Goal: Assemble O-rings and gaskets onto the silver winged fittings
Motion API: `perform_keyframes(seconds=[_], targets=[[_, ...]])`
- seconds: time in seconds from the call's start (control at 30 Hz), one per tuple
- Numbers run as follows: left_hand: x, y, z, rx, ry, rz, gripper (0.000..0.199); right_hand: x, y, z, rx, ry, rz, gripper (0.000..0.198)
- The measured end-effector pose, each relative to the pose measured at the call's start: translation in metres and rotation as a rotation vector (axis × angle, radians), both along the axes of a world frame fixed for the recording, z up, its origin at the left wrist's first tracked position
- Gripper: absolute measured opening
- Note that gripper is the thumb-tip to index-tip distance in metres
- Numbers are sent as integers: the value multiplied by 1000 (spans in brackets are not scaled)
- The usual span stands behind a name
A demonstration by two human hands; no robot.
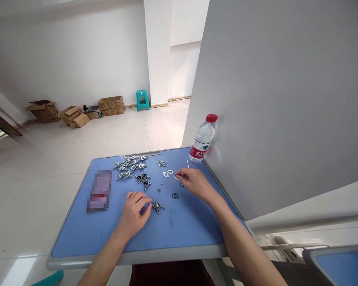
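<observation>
My left hand (135,211) rests on the blue table, thumb and index finger pinching the near-side stub of a small metal pipe fitting (157,205) with a round centre. My right hand (194,182) reaches across to the right, its fingertips closed on a flat metal flange plate (177,178). Two similar flange plates (168,173) lie just left of those fingers. Black rubber rings (175,196) sit between my hands, and another ring (181,184) is partly under the right hand. Tiny screws (159,190) lie beyond the fitting.
Several metal fittings (131,167) are heaped at the far left, with a black-centred group (143,179) nearer. Small metal pieces (161,163) lie at the back. A water bottle (202,139) stands by the grey partition (271,99). A blurred purple packet (100,190) lies left.
</observation>
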State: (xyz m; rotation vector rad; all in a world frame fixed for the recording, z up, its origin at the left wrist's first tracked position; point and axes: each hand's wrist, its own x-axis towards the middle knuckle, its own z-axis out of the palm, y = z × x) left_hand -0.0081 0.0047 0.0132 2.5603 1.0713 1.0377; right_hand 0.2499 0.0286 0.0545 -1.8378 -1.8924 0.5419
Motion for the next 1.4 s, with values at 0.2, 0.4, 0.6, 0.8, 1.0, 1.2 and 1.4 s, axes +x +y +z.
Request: perform_keyframes(seconds=[0.2,0.4,0.6,0.8,1.0,1.2,1.4], targets=[[0,6,2,54,-38,22,17,7,11,-6,-24,-118,-100,20],[3,28,15,7,-162,105,16,-3,13,-10,-99,-160,-89,15],[18,48,20,-94,-317,130,17,-6,18,-12,-168,-170,-106,11],[17,50,11,-142,-315,107,16,-4,19,-16,-160,-184,-106,10],[17,49,11,-168,-322,92,17,-5,17,-19,-139,-199,-99,9],[17,48,11,-153,-318,84,17,-1,20,-15,-119,-168,-127,11],[16,50,9,-138,-326,92,16,21,4,4,-140,-122,-116,10]])
